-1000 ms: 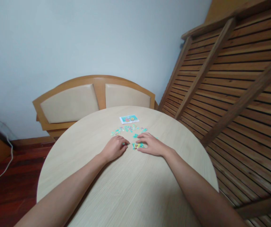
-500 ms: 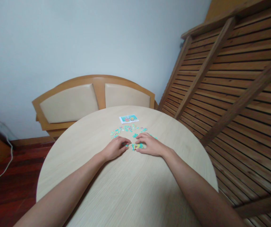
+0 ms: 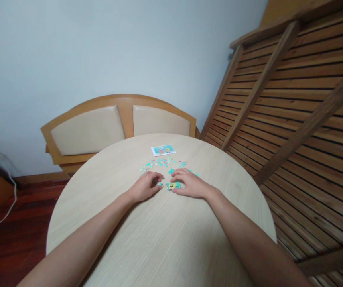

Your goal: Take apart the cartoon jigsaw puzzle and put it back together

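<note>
A partly joined section of jigsaw puzzle (image 3: 174, 185), with a yellow cartoon face on turquoise, lies on the table in front of me. My right hand (image 3: 191, 184) curves around its right side, thumb at the lower edge and fingers spread above. To the left, my left hand (image 3: 146, 186) has its fingers bent and its thumb apart. A small puzzle piece (image 3: 160, 184) shows between its thumb and fingertips, seemingly lying on the table. Beyond both hands, loose puzzle pieces (image 3: 162, 162) form an arc; a turquoise piece (image 3: 170, 171) lies near my right fingertips.
A picture sheet (image 3: 163, 150) with cartoon figures lies beyond the pieces on the round wooden table (image 3: 159, 247). Behind stands a padded headboard (image 3: 123, 103). A slatted wooden frame (image 3: 279, 95) leans at the right, and a white cable (image 3: 15, 195) hangs at the left.
My left fingertips have drawn back slightly to the left, widening the gap to the joined section. That section has shifted very slightly left; my right hand is almost still.
</note>
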### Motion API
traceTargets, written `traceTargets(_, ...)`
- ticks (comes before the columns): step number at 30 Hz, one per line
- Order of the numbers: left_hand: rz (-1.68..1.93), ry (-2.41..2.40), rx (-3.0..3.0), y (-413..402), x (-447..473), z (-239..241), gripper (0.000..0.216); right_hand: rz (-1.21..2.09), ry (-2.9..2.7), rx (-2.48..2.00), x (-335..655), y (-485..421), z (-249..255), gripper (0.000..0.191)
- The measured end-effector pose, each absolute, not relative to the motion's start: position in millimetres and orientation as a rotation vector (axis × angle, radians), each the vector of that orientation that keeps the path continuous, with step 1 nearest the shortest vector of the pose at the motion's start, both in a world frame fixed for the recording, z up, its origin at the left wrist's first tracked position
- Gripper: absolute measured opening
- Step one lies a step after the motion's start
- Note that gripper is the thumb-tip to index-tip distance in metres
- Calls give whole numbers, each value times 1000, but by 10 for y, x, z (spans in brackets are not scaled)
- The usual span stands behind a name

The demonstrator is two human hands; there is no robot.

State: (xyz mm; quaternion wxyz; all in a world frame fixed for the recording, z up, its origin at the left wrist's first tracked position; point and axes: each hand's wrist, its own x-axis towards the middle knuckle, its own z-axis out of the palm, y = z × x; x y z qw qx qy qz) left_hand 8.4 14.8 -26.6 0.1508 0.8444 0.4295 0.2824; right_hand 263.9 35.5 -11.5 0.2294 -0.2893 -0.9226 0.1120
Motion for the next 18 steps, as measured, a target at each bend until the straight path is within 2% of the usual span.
traceTargets(18,827,1187,2384,123,109,-279,34,326,-2539,-794,2614,339,-107,29)
